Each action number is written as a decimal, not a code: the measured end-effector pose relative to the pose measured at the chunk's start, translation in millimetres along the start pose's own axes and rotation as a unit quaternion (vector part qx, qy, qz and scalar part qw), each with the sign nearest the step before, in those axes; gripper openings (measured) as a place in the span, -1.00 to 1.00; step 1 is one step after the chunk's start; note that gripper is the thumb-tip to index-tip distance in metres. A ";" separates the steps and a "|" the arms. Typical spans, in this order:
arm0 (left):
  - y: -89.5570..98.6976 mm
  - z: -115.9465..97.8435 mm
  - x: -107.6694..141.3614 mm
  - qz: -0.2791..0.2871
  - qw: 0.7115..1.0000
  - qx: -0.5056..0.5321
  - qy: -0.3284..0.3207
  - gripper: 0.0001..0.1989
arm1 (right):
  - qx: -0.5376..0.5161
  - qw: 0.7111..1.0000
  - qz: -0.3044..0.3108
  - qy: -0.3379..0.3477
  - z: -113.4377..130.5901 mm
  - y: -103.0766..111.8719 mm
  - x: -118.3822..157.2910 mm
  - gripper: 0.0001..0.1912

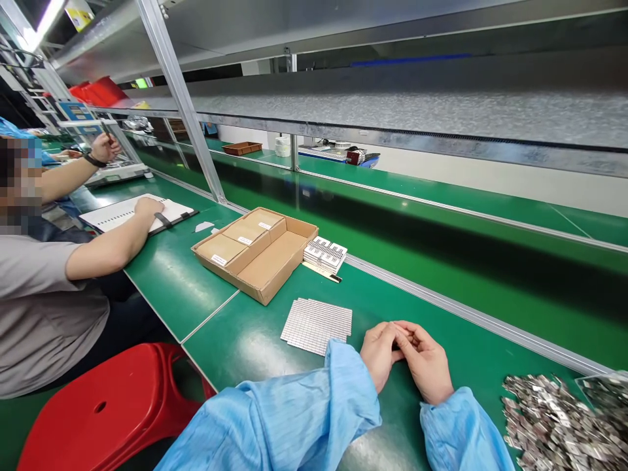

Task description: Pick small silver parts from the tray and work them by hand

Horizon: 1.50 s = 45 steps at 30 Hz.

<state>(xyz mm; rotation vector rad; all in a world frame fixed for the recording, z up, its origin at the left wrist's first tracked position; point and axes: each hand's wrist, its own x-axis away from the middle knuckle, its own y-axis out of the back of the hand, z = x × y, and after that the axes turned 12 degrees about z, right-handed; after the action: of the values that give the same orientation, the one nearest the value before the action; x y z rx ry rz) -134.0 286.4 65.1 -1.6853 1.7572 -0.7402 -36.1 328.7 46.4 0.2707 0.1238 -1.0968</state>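
Over the green table, my left hand (379, 353) and my right hand (428, 365) meet with fingertips pinched together. Whatever sits between the fingers is hidden by them. Just left of my left hand lies a flat grid of thin silvery strips (318, 325) set in close rows. A heap of small metal pieces (559, 425) is spread on the table to the right of my right sleeve. Blue sleeves cover both my forearms.
An open cardboard box (267, 294) with several labelled brown packets stands ahead on the left, beside a stack of white printed cards (326, 254). At left a person (49, 288) sits by an open notebook (122, 214). A red stool (98, 405) is nearer. A clear container (606, 392) touches the heap.
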 end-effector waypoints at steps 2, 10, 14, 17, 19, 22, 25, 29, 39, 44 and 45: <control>-0.3 -0.4 -0.4 -0.003 1.000 -0.004 -0.001 -0.38 | 0.001 1.000 0.002 0.004 0.3 0.6 -0.3 -0.51; -1.3 2.1 -1.4 -0.015 1.000 0.010 -0.007 -0.33 | 0.017 1.000 0.002 0.016 -1.2 1.2 -2.2 -0.52; -1.2 3.4 -2.1 -0.013 1.000 0.011 -0.010 -0.38 | 0.018 1.000 -0.004 -0.009 -1.3 1.9 -2.5 -0.47; -2.1 1.5 -2.1 -0.015 1.000 0.004 -0.009 -0.43 | 0.025 0.999 -0.006 -0.038 -2.1 3.6 -2.4 -0.43; -2.3 0.4 -2.3 -0.015 1.000 -0.003 -0.009 -0.44 | 0.025 0.998 -0.009 -0.051 -2.9 5.0 -2.3 -0.42; -1.8 0.5 -3.1 -0.016 1.000 -0.018 -0.009 -0.45 | 0.030 0.998 -0.010 -0.062 -4.2 6.6 -2.6 -0.41; -1.1 2.1 -4.1 -0.026 0.999 -0.026 -0.005 -0.50 | 0.043 0.997 -0.014 -0.067 -5.6 7.0 -3.5 -0.42; -1.6 2.3 -4.7 -0.039 0.999 -0.026 -0.003 -0.59 | 0.053 0.996 -0.013 -0.068 -6.2 6.3 -4.6 -0.41; -4.6 -3.1 -3.5 -0.049 0.999 -0.021 0.005 -0.62 | 0.067 0.995 -0.017 -0.067 -7.6 7.8 -3.3 -0.40; -3.2 -2.9 -3.1 -0.046 0.998 -0.030 0.004 -0.61 | 0.056 0.995 -0.018 -0.079 -5.7 6.0 -3.5 -0.38; -2.7 -2.5 -3.1 -0.044 0.998 -0.034 0.003 -0.62 | 0.055 0.995 -0.021 -0.081 -4.4 5.2 -3.7 -0.39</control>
<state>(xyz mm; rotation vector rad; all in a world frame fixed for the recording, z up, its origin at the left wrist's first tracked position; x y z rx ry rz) -133.9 289.4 68.9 -1.8176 1.7387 -0.7330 -33.0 335.3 43.9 0.2769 -0.0768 -1.1648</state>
